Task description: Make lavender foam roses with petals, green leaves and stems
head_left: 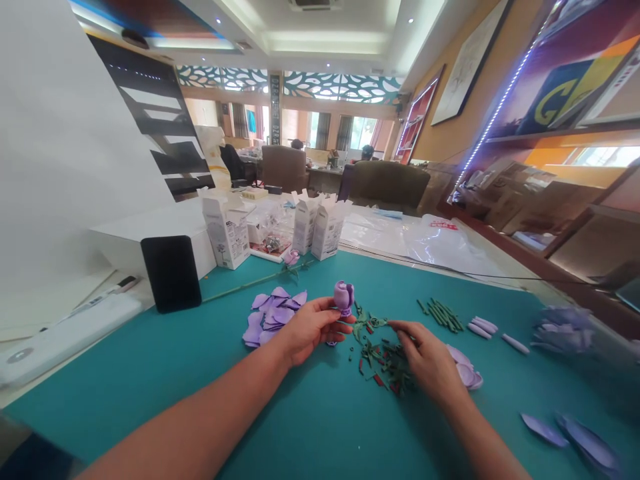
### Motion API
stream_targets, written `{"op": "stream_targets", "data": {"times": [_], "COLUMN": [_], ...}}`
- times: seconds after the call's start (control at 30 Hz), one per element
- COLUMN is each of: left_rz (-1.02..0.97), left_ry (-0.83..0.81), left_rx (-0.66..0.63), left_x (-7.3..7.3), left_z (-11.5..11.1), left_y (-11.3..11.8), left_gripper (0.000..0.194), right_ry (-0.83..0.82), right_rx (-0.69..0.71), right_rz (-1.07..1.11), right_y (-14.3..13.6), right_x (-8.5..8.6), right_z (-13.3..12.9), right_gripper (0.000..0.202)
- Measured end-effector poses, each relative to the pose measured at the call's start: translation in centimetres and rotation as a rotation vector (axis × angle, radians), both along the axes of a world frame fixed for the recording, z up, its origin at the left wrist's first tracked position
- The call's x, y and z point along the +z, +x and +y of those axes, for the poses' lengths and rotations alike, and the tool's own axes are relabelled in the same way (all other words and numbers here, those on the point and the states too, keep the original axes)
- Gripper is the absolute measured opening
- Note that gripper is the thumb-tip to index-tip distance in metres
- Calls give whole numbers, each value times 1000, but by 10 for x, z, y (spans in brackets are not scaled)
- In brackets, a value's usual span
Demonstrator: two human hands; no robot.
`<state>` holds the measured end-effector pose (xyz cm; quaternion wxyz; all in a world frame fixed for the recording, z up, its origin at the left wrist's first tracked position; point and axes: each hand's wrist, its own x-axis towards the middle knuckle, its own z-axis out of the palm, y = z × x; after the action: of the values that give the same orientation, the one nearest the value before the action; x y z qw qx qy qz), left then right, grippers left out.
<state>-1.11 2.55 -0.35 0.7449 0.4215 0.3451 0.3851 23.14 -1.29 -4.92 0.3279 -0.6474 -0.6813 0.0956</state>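
On the teal mat [310, 427] in front of you, smooth and matte, your left hand [307, 329] is closed on a small purple flower bud [344, 295], pinching it from below between thumb and fingertips so that it stands upright just above the mat. The bud is a tight, rounded roll of soft-looking lilac sheets, layered like wrapped petals, with a darker purple fold at its top. Your right hand [429, 361] lies just to the right of it, apart from the left, palm down with fingers curled over a scatter of small green pieces [383, 357]. Whether its fingertips grip anything there cannot be told. These pieces are thin, jagged and leaf-like, with a few red bits mixed in.

Left of the bud lies a loose pile of flat purple petals [273, 313], teardrop-shaped and overlapping. Partly under your right hand sit more pale rounded petals [467, 373]. Further right are short green sticks [443, 315] in a bundle, then slim lilac capsule-shaped pieces [483, 325]. A long thin green stem [250, 285] with a small bloom lies towards the white cartons [320, 230], which are boxy with open flaps. A glossy black slab [171, 272] stands upright at the left.
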Motion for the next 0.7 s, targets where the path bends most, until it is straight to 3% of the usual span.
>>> {"op": "stream_targets", "data": {"times": [0.4,0.53,0.7], "left_rz": [-18,5,33], "left_ry": [-60,-49,-21], "left_rx": [0,7,24], "left_x": [2,5,3], "left_z": [-2,-2,2], "left_y": [1,2,1], "left_gripper": [15,13,15], "right_ry": [75,87,80], "right_rx": [-4,53,-8], "right_rz": [-28,-28,-34], "right_y": [-18,-20,-25], "right_x": [7,9,14], "right_z": [-10,-10,-12], "right_gripper": [31,29,28]}}
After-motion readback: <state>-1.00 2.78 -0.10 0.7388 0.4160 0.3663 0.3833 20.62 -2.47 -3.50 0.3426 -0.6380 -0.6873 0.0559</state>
